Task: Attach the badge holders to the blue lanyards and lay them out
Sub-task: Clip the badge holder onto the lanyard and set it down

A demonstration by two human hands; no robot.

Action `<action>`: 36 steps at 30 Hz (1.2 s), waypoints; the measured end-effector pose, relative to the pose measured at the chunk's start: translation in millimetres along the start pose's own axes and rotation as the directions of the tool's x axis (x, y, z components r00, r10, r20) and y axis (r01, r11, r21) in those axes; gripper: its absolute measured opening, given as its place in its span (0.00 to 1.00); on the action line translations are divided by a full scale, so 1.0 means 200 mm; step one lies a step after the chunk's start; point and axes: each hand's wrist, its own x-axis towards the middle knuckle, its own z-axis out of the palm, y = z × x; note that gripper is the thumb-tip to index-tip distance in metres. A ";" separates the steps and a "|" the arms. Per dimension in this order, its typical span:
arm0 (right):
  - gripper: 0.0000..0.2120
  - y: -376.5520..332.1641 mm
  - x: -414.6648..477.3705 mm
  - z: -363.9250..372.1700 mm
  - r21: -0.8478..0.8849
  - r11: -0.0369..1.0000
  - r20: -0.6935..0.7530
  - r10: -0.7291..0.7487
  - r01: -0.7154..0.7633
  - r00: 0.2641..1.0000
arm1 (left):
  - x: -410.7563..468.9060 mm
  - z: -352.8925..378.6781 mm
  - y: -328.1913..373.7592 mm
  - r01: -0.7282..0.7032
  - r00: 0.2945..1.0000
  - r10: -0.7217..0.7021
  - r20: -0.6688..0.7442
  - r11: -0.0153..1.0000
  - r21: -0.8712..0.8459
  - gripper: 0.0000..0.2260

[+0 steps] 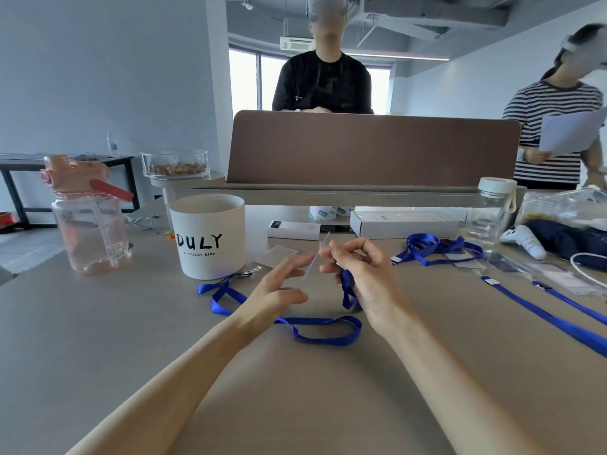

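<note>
A clear badge holder (316,260) stands edge-on between my two hands above the table. My left hand (279,290) pinches its lower part with fingertips. My right hand (361,274) grips its upper edge together with the clip end of a blue lanyard (323,330), whose strap drops from my palm and loops on the table toward the left. A second blue lanyard (427,249) lies bunched at the back right. Two more blue lanyards (538,310) lie stretched out at the right, joined to clear holders (512,262).
A white "DULY" pot (210,238) stands left of my hands, with a pink water bottle (87,218) further left. White boxes (404,223), a clear bottle (491,211) and a brown divider (371,149) line the back. Two people stand beyond the divider.
</note>
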 end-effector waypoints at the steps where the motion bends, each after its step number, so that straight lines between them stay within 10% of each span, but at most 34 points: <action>1: 0.08 0.00 0.00 0.00 0.015 1.000 0.002 0.005 -0.005 1.000 | 0.00 0.01 0.01 -0.007 1.000 0.007 0.011 1.000 -0.004 0.28; 9: 0.02 0.01 -0.02 0.02 0.006 1.000 0.112 0.026 -0.027 0.993 | -0.04 0.05 0.00 -0.242 0.931 0.340 -0.133 0.847 0.472 0.22; 23: 0.12 0.00 -0.04 0.05 -0.043 0.997 -0.085 0.066 -0.070 0.994 | -0.01 0.01 -0.02 -0.264 0.766 0.581 -0.275 0.674 0.691 0.09; 36: 0.09 -0.01 -0.07 0.08 -0.126 0.991 0.055 -0.037 0.044 0.998 | -0.03 0.01 0.03 -0.235 0.709 0.598 -0.373 0.699 0.675 0.07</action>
